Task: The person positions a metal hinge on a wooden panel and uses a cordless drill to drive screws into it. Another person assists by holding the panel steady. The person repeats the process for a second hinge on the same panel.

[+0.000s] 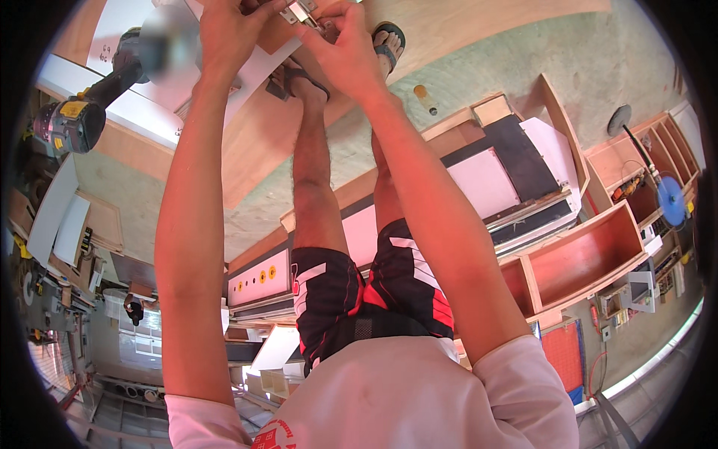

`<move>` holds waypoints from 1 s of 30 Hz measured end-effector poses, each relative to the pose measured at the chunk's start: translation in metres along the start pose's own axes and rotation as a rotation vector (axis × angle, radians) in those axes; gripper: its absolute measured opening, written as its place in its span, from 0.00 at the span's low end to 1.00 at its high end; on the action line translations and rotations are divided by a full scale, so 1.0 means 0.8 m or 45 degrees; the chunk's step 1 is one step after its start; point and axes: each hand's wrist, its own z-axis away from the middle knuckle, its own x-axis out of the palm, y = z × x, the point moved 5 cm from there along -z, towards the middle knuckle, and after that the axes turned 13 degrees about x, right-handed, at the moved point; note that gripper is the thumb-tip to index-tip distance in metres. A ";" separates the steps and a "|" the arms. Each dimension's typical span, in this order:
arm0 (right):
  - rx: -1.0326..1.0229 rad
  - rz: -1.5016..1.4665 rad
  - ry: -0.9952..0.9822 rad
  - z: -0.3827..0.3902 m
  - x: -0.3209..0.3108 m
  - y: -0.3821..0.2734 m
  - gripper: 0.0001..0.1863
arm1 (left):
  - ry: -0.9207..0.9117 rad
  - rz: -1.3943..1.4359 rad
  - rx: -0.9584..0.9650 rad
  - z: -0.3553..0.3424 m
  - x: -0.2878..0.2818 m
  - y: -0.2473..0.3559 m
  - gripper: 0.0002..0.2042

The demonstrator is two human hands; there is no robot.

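The person's pale T-shirt (374, 389) fills the bottom of the view, with black, red and white shorts (329, 292) next to it. Both bare forearms stretch away to a small shiny metal fitting (301, 11), which sits between the hands at the upper edge, a little left of centre. The right hand (345, 54) has its thumb and bent fingers together, clamped on the fitting from the right. The left hand (230, 28) meets it from the other side, thumb and fingertip at its rim — the frame cuts this hand off, so how firmly its fingers close cannot be told.

Past the left forearm, a black-and-yellow cordless drill (112, 84) is beside white panels (146, 112). Sandalled feet (308, 84) show just below the hands, and a small bottle (425, 99) lies on the floor to the right of them.

Farther right are an open wooden box (587, 258) with a reddish inside and — near the rim — a standing fan with blue blades (671, 200). Far off at lower left, another person (134, 310) is visible, too small to make out.
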 end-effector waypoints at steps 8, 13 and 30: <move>-0.040 0.102 0.022 0.000 -0.001 -0.003 0.20 | -0.038 0.046 -0.082 0.004 -0.002 -0.008 0.10; 0.010 0.100 -0.008 0.001 0.006 -0.009 0.20 | -0.025 0.144 -0.185 0.007 -0.006 -0.011 0.10; -0.099 0.225 0.031 0.001 0.000 -0.005 0.20 | -0.018 0.033 -0.094 0.002 -0.007 -0.004 0.12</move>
